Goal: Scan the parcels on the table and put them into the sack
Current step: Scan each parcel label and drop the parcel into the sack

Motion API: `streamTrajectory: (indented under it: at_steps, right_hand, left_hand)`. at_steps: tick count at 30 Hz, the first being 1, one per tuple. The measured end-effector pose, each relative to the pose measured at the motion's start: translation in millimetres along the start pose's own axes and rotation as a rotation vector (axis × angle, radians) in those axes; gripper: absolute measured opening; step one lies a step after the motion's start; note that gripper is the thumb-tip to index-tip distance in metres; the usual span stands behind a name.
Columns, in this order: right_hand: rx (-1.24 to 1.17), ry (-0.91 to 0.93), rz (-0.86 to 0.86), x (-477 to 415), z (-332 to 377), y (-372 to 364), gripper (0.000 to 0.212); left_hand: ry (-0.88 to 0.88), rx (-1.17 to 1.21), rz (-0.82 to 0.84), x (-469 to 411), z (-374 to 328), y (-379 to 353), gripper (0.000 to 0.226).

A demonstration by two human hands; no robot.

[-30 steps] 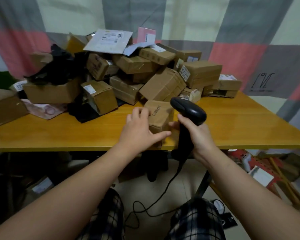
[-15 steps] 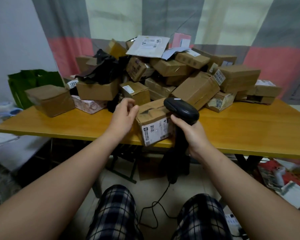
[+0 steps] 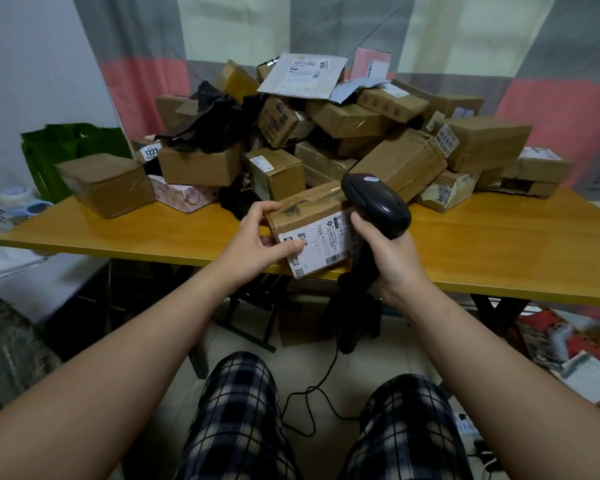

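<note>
The left hand [image 3: 257, 241] grips a small brown cardboard parcel [image 3: 310, 226] over the yellow wooden worktop's [image 3: 499, 244] near edge, white label turned up, seemingly for the black handheld scanner [image 3: 374, 202] clasped in the right hand [image 3: 394, 263].

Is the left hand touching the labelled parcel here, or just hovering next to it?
Touching. The head view shows the left hand gripping the parcel: fingers curl over its top edge, thumb presses on the white label.

Dark checked trousers [image 3: 238, 424]; bare forearms [image 3: 160, 337]
</note>
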State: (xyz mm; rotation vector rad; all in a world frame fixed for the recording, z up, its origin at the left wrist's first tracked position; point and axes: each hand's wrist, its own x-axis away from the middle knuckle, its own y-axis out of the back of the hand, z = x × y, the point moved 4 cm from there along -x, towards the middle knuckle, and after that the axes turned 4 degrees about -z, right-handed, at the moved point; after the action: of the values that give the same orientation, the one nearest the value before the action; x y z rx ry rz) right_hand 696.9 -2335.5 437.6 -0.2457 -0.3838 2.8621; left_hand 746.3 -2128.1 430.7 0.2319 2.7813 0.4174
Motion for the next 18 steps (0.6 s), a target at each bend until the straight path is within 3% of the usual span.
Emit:
streamTrajectory:
  at_steps: [4,7,12,15,18]
  right_hand:
    - [0.047,0.132,-0.052,-1,9,-4,0.023]
    - [0.002,0.216,-0.021,-4,18,-10,0.024]
    - [0.184,0.325,-0.029,-3,32,-16,0.028]
    - [0.352,0.323,-0.081,2,26,-12,0.027]
    - [0.469,0.288,-0.057,8,12,-11,0.025]
  left_hand:
    - [-0.073,-0.279,-0.025,-7,-10,3,0.060]
    - [-0.158,-0.314,-0.033,-11,-25,8,0.057]
    - [-0.084,-0.272,-0.023,-13,-18,9,0.104]
    - [-0.036,-0.245,-0.143,-13,-6,16,0.110]
    - [-0.028,-0.243,-0.161,-17,-2,19,0.107]
